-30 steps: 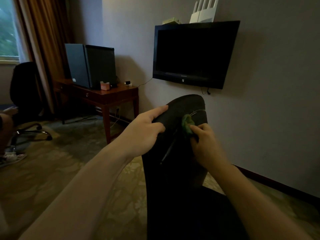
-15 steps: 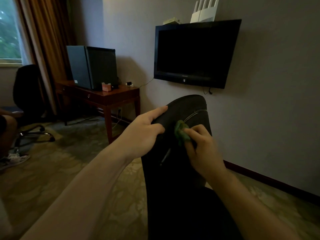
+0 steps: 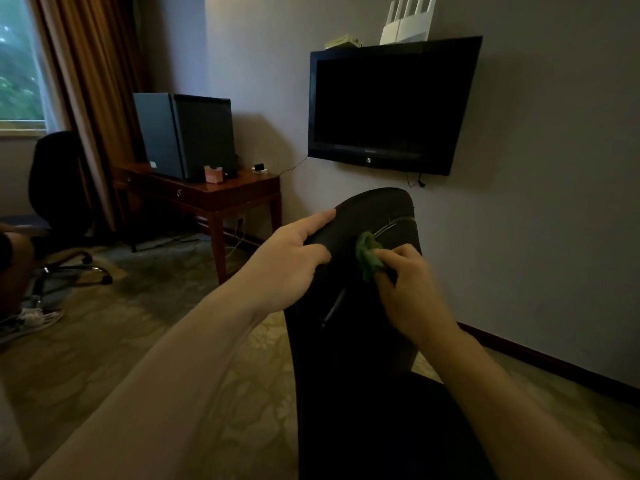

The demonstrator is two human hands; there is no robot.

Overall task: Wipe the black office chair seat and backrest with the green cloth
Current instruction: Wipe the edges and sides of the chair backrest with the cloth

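The black office chair's backrest rises in front of me, its rounded top near the wall. My left hand grips the backrest's upper left edge, index finger stretched along the rim and thumb on the front face. My right hand pinches the bunched green cloth and presses it against the upper middle of the backrest. The seat is a dark mass at the bottom, mostly hidden below the frame.
A wall-mounted television hangs right behind the chair. A wooden desk with a dark box stands to the left. Another black office chair and a seated person's leg are at the far left. Patterned carpet covers the floor.
My right hand with the green cloth slid left and slightly down across the backrest, then back a little to the right. My left hand has kept its grip on the backrest edge.
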